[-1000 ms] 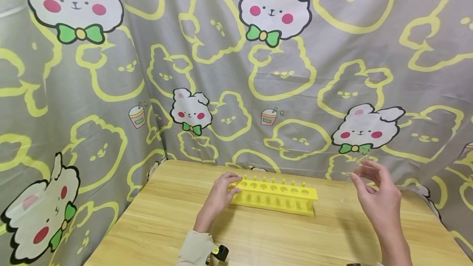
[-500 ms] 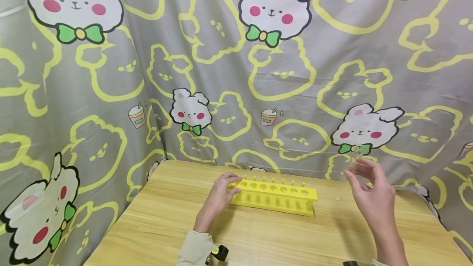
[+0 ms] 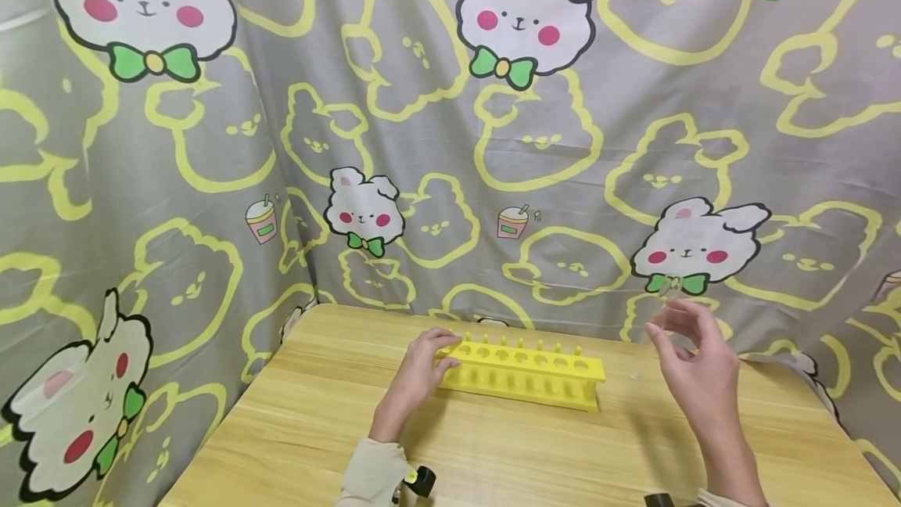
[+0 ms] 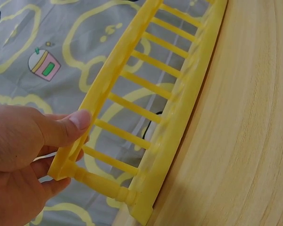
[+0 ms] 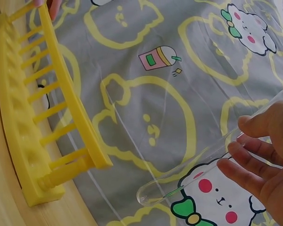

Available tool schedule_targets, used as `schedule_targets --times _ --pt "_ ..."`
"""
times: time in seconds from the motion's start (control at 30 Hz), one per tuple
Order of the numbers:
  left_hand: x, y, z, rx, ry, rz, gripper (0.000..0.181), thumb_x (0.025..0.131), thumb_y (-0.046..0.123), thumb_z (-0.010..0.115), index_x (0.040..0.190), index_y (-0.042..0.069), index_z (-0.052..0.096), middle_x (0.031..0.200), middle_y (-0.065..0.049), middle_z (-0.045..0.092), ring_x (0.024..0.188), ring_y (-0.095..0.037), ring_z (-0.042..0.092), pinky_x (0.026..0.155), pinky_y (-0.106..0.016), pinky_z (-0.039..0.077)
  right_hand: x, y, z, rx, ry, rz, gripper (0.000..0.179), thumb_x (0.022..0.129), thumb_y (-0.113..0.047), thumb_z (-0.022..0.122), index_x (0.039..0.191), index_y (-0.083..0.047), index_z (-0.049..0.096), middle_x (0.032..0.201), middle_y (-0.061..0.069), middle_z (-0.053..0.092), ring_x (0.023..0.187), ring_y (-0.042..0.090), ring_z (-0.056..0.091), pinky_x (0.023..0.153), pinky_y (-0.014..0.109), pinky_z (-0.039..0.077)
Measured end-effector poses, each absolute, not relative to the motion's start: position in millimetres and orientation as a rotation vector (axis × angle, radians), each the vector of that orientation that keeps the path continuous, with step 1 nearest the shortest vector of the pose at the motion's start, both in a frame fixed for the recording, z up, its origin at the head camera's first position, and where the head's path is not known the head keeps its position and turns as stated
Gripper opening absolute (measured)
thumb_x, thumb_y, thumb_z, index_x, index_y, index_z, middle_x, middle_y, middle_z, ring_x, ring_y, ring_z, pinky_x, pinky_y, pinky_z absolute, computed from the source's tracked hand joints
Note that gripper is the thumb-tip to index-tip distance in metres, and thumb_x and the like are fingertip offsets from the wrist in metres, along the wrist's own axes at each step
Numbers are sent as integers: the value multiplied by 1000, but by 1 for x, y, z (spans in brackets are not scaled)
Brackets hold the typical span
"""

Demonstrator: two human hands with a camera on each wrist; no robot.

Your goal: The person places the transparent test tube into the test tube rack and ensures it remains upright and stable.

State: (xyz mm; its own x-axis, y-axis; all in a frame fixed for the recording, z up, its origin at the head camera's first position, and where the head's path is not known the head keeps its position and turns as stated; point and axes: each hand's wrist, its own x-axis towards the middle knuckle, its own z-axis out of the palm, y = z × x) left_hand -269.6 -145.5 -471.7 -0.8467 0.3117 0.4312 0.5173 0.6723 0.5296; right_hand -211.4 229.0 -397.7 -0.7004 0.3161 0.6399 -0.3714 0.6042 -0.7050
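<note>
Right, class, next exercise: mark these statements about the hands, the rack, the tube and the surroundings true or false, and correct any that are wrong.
1. The left hand grips one end of the rack. True.
2. The right hand holds a clear tube. True.
3. The clear tube stands in the rack. False: it is held apart from it.
4. The rack rests on the wooden table. True.
5. The rack is blue. False: it is yellow.
</note>
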Motion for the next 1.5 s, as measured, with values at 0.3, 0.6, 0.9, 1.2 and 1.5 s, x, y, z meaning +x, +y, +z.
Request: schedule_targets --times 0.3,0.6,0.9,1.2,1.5 --pt "-269 -145 -470 -666 -2581 -962 37 90 5 77 125 -4 70 125 -16 66 120 -36 61 101 -48 53 -215 223 -398 75 -2061 1117 48 86 6 78 130 -2 61 102 9 70 97 -12 59 76 2 48" --pt "-268 -146 -469 -675 -2580 -961 36 90 5 77 124 -3 71 125 -16 66 119 -36 61 101 -49 53 -219 216 -397 106 -2045 1158 47 86 8 78 129 -1 61 101 8 69 97 -8 62 77 3 50" --pt "-269 -146 -470 -666 -2580 -967 36 90 4 77 125 -3 71 125 -16 66 120 -35 61 101 -48 53 -221 208 -400 144 -2036 1172 48 86 7 79 129 -1 61 101 3 68 97 -5 63 77 4 50" --pt "-270 -145 -469 -665 -2583 -963 36 90 4 77 125 -3 70 126 -17 66 121 -36 60 104 -48 52 -225 203 -400 175 -2027 1167 48 84 9 79 128 1 61 100 4 69 96 -4 64 76 5 51" --pt "-268 -146 -467 -668 -2595 -962 36 91 7 76 125 -3 70 126 -16 66 122 -36 60 103 -49 52 -226 196 -402 168 -2044 1180 49 85 9 78 130 0 60 102 8 70 96 -7 63 75 4 51"
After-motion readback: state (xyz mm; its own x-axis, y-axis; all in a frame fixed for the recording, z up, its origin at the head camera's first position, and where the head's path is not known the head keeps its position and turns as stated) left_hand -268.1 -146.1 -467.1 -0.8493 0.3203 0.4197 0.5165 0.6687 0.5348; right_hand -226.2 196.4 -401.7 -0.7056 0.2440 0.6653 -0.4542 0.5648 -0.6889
